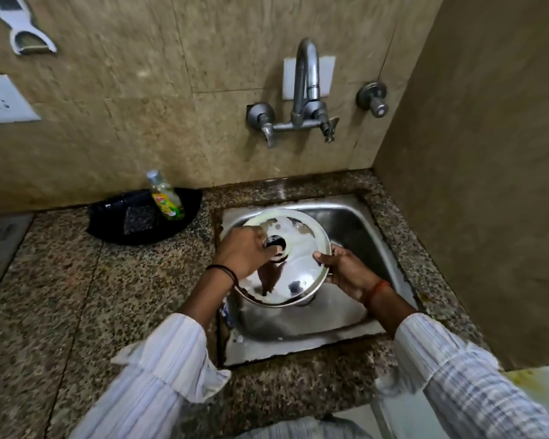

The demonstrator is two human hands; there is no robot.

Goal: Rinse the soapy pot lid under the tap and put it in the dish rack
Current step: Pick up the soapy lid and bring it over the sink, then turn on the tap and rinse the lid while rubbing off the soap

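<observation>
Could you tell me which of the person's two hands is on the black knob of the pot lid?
The left hand, with the black wrist thread, holds the lid at its black knob; the right hand grips the lid's rim instead.

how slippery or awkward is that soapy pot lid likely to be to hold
Probably slippery: the pot lid is shiny steel with white suds. Likely stiff and fairly light. The left hand is at its black knob, and the right hand grips the rim, which should steady it.

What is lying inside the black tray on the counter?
In the black tray stand a dish soap bottle and a dark scrub pad. Whatever is under them cannot be seen.
</observation>
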